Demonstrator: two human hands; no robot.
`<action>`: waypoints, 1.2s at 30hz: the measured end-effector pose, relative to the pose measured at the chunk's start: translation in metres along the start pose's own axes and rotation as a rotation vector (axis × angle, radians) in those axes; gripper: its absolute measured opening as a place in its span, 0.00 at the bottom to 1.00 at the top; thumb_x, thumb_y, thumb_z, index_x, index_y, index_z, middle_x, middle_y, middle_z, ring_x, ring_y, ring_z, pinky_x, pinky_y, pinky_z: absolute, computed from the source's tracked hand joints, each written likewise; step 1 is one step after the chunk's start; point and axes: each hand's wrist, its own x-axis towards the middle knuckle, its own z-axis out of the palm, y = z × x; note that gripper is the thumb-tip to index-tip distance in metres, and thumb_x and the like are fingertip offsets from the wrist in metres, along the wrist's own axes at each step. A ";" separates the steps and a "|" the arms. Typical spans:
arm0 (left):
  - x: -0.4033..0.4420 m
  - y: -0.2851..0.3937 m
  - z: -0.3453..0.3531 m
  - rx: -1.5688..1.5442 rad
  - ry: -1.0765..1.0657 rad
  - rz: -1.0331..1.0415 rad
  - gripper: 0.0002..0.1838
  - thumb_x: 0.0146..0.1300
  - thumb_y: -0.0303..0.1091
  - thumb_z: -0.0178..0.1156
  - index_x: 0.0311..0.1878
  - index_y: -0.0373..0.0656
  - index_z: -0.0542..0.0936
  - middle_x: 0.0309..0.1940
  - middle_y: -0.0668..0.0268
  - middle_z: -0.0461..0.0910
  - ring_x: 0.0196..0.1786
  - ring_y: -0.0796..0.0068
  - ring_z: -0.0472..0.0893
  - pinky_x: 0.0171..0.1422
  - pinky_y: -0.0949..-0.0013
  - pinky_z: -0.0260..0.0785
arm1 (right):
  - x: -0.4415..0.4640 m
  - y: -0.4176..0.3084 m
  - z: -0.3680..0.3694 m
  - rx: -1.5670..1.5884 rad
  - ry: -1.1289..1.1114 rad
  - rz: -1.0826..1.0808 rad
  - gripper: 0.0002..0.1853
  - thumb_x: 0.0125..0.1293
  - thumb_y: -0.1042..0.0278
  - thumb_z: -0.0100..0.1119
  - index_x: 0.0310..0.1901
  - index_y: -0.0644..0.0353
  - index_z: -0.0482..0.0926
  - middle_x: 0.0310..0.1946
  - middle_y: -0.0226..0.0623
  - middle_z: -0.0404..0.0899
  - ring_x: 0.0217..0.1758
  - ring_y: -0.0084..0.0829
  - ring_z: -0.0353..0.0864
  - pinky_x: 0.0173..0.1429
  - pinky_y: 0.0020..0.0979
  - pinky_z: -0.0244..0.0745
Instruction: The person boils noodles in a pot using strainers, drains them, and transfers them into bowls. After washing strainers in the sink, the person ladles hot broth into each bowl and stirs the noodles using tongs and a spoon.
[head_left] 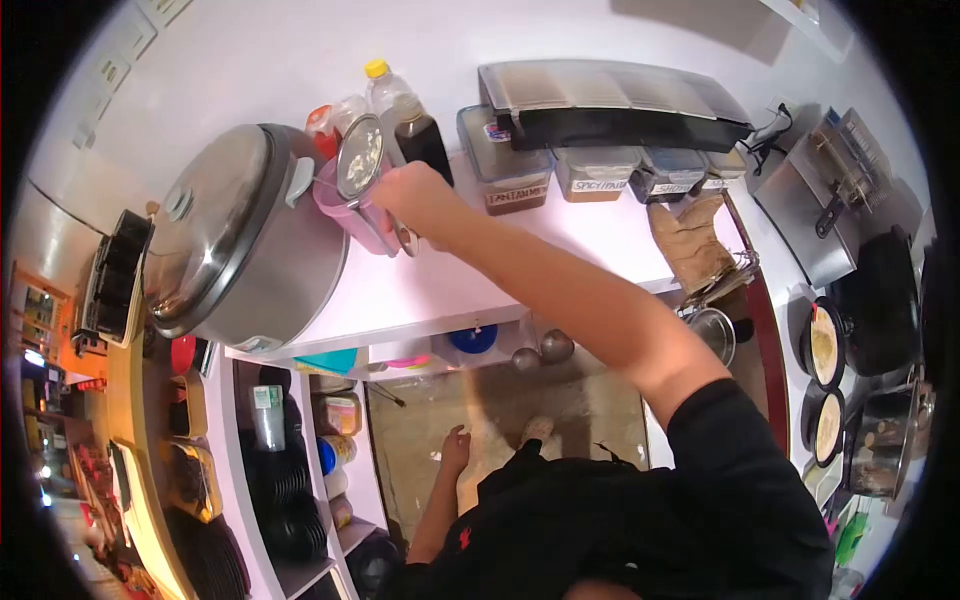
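Note:
My right hand [412,202] reaches over the counter with its fingers closed at the rim of a pink pitcher-like container [358,218]; what they grip is partly hidden. A round metal-rimmed piece with pale contents [360,158] stands just left of the fingers, over the container. Below the hand, the end of a metal utensil [407,240] shows. Behind it are a dark sauce bottle [422,142] and a yellow-capped clear bottle [385,88]. My left hand [456,448] hangs low by my body, fingers loosely apart, holding nothing.
A large lidded cooker [240,235] occupies the counter's left end. Labelled tubs [597,172] and a lidded condiment box [615,100] line the back. A brown paper bag [692,243] lies at the right, near a strainer [711,335]. Shelves below hold stacked black dishes [290,500].

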 end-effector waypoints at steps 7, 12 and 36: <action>0.027 0.059 -0.051 -0.258 0.238 0.053 0.13 0.66 0.36 0.50 0.47 0.40 0.77 0.37 0.57 0.80 0.40 0.60 0.79 0.45 0.65 0.69 | 0.003 -0.017 0.000 -0.251 0.022 0.109 0.11 0.51 0.70 0.56 0.16 0.65 0.76 0.12 0.38 0.73 0.10 0.28 0.70 0.14 0.29 0.60; 0.054 0.211 -0.153 -0.538 0.458 0.559 0.09 0.67 0.27 0.48 0.44 0.35 0.76 0.38 0.63 0.78 0.39 0.74 0.77 0.44 0.70 0.70 | 0.023 0.012 -0.010 -0.682 -0.163 -0.352 0.09 0.52 0.70 0.55 0.20 0.65 0.79 0.16 0.37 0.76 0.15 0.29 0.75 0.18 0.29 0.67; -0.035 0.512 0.070 -0.430 0.206 1.176 0.12 0.68 0.33 0.49 0.45 0.34 0.76 0.35 0.61 0.76 0.28 0.74 0.69 0.34 0.71 0.64 | -0.781 0.057 -0.099 0.479 1.197 -0.233 0.31 0.58 0.74 0.49 0.65 0.72 0.58 0.11 0.25 0.64 0.12 0.17 0.61 0.17 0.20 0.56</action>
